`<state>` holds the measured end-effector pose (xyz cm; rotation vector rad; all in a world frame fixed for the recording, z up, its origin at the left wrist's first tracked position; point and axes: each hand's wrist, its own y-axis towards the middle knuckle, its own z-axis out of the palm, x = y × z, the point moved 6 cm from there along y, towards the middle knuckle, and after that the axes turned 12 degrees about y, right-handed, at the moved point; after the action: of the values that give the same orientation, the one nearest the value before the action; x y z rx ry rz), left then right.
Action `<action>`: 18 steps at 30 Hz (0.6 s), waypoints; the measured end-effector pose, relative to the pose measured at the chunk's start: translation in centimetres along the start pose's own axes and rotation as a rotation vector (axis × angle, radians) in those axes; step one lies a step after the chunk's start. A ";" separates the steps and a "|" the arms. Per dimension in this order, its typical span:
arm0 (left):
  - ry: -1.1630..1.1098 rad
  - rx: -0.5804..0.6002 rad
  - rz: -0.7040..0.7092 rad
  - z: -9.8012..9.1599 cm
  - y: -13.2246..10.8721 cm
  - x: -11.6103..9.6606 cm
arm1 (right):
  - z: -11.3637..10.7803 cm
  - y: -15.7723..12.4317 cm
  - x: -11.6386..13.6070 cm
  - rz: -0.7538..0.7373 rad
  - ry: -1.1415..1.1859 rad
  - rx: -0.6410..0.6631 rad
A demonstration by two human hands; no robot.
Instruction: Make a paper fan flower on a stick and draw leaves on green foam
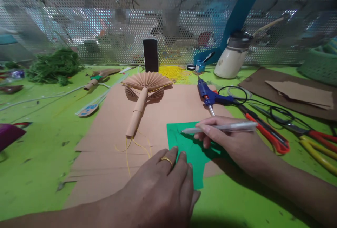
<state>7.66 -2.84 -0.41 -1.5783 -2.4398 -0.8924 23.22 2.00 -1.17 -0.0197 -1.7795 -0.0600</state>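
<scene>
A green sheet of paper lies over brown paper sheets. Faint dark lines show on its upper left part. My right hand grips a clear-barrelled pen, its tip touching the green sheet. Flat on the sheet's lower left edge rests my left hand, fingers stretched out, with a ring on one finger. Beyond it, a folded brown paper figure with a pleated fan top, a rolled tube and yellow strings lies on the brown sheets.
To the right are a blue glue gun, a red utility knife and scissors. A phone, yellow shreds, a paint jar and a white jug stand or lie along the perforated metal screen. Green fibre is heaped at left.
</scene>
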 end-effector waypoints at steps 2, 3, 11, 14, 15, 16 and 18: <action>0.002 0.005 -0.011 0.0 -0.1 0.1 | 0.1 0.0 0.0 -0.018 0.012 0.003; 0.001 0.009 -0.008 0.0 -0.1 0.1 | 0.2 0.1 0.0 -0.028 0.017 0.013; 0.009 0.014 -0.012 0.4 -0.3 -0.1 | 0.7 0.1 0.2 -0.033 0.024 0.055; 0.024 -0.001 -0.010 0.3 -0.2 -0.1 | 0.8 0.1 0.1 -0.023 0.019 0.062; 0.028 -0.002 -0.007 0.3 -0.2 -0.1 | 0.7 0.1 0.1 -0.022 0.020 0.058; 0.031 -0.003 -0.004 0.3 -0.2 -0.1 | 0.7 0.1 0.0 -0.019 0.017 0.052; 0.029 -0.009 0.005 0.3 -0.2 -0.1 | 0.6 0.1 0.0 -0.015 0.010 0.041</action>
<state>7.64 -2.84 -0.74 -1.5626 -2.4143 -0.9209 22.69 2.12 -1.31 0.0230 -1.7701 -0.0343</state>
